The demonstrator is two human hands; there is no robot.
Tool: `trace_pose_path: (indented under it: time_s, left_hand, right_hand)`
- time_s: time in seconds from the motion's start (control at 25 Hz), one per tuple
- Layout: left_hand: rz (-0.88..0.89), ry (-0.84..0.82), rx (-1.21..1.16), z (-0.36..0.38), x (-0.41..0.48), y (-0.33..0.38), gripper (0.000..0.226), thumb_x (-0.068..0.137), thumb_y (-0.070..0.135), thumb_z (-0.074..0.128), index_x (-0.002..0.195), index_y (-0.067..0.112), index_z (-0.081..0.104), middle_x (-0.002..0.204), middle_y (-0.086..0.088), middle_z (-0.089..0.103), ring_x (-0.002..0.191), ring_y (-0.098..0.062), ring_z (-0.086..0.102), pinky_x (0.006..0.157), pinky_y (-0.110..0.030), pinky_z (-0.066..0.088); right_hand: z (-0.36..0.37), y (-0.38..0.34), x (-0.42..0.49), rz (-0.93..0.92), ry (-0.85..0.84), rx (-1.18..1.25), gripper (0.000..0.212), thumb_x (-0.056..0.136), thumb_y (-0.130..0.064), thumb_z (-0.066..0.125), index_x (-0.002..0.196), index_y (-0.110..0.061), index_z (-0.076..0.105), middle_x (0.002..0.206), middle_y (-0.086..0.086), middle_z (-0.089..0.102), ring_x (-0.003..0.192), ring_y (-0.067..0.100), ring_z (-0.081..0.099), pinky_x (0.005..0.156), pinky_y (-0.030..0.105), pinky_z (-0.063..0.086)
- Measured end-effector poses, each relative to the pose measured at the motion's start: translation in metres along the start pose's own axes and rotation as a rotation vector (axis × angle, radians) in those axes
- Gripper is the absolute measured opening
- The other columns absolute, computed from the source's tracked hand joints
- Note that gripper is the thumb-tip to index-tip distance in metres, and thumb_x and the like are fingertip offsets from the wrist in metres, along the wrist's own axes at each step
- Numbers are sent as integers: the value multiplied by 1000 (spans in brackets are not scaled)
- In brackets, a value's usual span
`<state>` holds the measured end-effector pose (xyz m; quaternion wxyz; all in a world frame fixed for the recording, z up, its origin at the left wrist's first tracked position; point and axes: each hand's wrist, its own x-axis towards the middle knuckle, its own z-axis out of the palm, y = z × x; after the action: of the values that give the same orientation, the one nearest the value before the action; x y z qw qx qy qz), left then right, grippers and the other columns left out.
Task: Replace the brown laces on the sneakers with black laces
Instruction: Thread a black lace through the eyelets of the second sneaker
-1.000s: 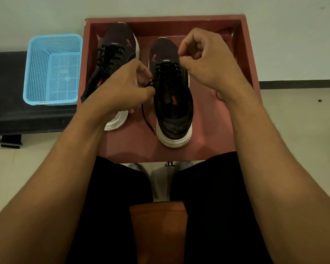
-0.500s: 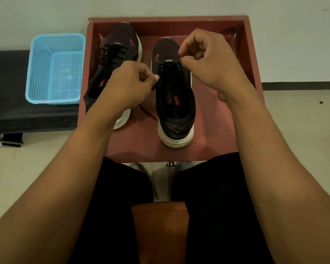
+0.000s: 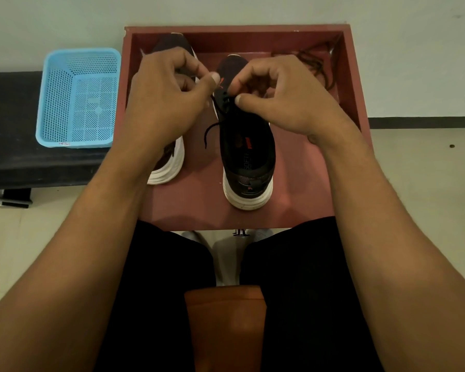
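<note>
Black lace (image 3: 211, 128) between left hand (image 3: 169, 103) and right hand (image 3: 285, 100) (atop sneaker (image 3: 247, 159))

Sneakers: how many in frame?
2, both in the tray: left sneaker, partly hidden behind the left hand; right sneaker at centre, right hand pinching its lace. None seen elsewhere.

The left hand (image 3: 167, 103) masks the left sneaker (image 3: 172, 159) lacing, while the right hand (image 3: 285, 103) covers the right sneaker (image 3: 247, 157) upper eyelets.
</note>
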<state>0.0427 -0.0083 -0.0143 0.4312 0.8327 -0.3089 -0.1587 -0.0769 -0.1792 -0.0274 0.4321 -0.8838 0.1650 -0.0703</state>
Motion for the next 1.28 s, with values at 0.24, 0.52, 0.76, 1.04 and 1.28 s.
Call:
trace_pose_path:
  time_s: [0.24,0.52,0.76,1.04,1.28]
  left_hand:
    - [-55,-35,-519,10,0,6,15,106,13,56,107,7,70,82,-4,68,59,-10,52,51,-24,44]
    - [-309,48,-1097,30,-9,23,20,107,-3,47,117,-2,64,94,-10,74,93,-20,76,78,-26,60]
    - [-298,79,-1101,31,-6,18,20,107,-2,48,116,1,65,96,-10,76,97,-22,76,84,-27,59]
    - [29,88,6,19,0,-6,16,97,38,65,109,32,74,106,10,69,94,-9,66,87,-33,58]
    - [437,-2,217,23,-4,17,34,100,23,56,131,24,71,126,10,69,121,-7,60,105,-26,48]
  right_hand:
    - [3,-22,-8,-34,-251,120,28,92,-45,80,102,-18,82,90,2,79,86,18,74,87,40,60]
    - [1,-21,-7,72,-199,111,35,84,-47,86,84,-12,84,80,5,79,87,30,74,91,52,56]
    - [3,-14,-4,92,-190,210,5,85,-21,86,87,-17,84,82,-2,80,83,13,74,90,33,62]
    - [-8,6,-3,146,79,534,12,97,-17,70,88,-10,74,79,6,74,72,14,63,68,22,47]
    - [-7,11,-5,105,-11,443,21,96,-18,72,99,3,76,77,4,75,73,12,69,73,23,53]
